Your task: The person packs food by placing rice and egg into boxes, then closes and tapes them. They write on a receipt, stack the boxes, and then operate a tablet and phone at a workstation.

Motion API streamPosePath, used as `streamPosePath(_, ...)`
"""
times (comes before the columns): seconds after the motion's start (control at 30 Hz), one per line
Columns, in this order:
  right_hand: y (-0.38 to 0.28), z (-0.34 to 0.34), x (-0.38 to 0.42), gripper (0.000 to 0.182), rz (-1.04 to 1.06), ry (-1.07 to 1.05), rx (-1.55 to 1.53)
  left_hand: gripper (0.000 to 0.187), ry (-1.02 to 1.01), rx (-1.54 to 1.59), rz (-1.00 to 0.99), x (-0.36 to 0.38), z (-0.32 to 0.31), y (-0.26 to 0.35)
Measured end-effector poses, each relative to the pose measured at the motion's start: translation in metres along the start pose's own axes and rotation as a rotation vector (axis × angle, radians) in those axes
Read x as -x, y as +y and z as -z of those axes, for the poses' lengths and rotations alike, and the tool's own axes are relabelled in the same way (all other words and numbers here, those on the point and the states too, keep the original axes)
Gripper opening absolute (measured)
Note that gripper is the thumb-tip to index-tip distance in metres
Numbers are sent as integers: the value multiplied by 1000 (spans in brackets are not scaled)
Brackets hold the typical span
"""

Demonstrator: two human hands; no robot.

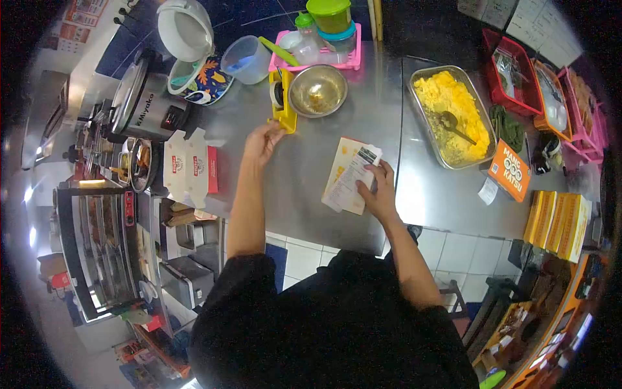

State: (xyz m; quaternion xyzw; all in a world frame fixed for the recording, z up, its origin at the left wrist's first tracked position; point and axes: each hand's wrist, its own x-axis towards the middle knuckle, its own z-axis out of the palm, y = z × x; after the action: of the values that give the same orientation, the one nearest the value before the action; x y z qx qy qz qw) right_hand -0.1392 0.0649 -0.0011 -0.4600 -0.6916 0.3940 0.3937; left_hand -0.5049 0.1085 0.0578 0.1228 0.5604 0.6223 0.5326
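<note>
A yellow tape dispenser [283, 104] stands on the steel counter, with a roll in its upper part. The fingers of my left hand [264, 142] are pinched together at its near end; any tape between them is too small to make out. Below and to the right lies a flat white-and-yellow box [343, 170] printed with orange patches. Printed paper receipts [353, 180] rest slantwise over the box. My right hand [381, 191] grips the receipts' right edge, thumb and fingers pressing them against the box.
A steel bowl [318, 91] sits beside the dispenser, before a pink basket [356, 57]. Farther right is a metal tray [447, 162] of yellow food with a spoon [457, 126]. An orange box [510, 170] stands right of it. An opened carton [184, 165] and a rice cooker [146, 97] are at left.
</note>
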Motion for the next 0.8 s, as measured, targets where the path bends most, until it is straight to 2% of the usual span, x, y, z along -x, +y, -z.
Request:
streamPosePath(0.07, -3, -8, 7, 43, -29, 47, -5, 21, 78, -187, -189, 11, 5, -28)
streamPosePath(0.1, -2, -11, 5, 41, 18, 55, 51, 21, 78, -187, -165, 17, 8, -35)
streamPosePath(0.17, 0, -15, 13, 38, 55, 47, 117, 22, 454, -1452, -461, 41, -5, -32)
streamPosePath(0.2, 1, -18, 12, 37, 50, 63, 59, 22, 445, -1447, -456, 50, -8, -36)
streamPosePath(0.27, -6, -15, 10, 41, 60, 53, 29, 28, 212, -1210, -416, 89, -11, -53)
streamPosePath(0.33, -19, -8, 10, 43, 20, 11, 53, 26, 34, -770, -264, 161, -38, -74)
streamPosePath(0.4, -17, -10, 12, 49, -25, -40, 78, 27, 72, -389, 59, 213, -62, -107)
streamPosePath(0.47, -16, -11, 12, 49, -10, -36, 67, 28, 210, -225, 229, 235, -89, -126)
streamPosePath(0.57, -12, -15, 15, 49, -4, -41, 56, 30, 341, -149, 279, 226, -91, -152)
streamPosePath(0.63, -10, -17, 13, 51, 44, 20, 29, 33, 321, -106, 269, 222, -85, -160)
streamPosePath(0.7, -9, -16, 12, 51, 46, -4, 29, 36, 176, -191, 323, 222, -77, -163)
streamPosePath(0.73, -10, -15, 13, 50, 42, -21, 28, 36, 179, -192, 323, 223, -73, -167)
streamPosePath(0.8, -12, -14, 12, 51, 46, -31, 25, 38, 131, -299, 239, 221, -71, -172)
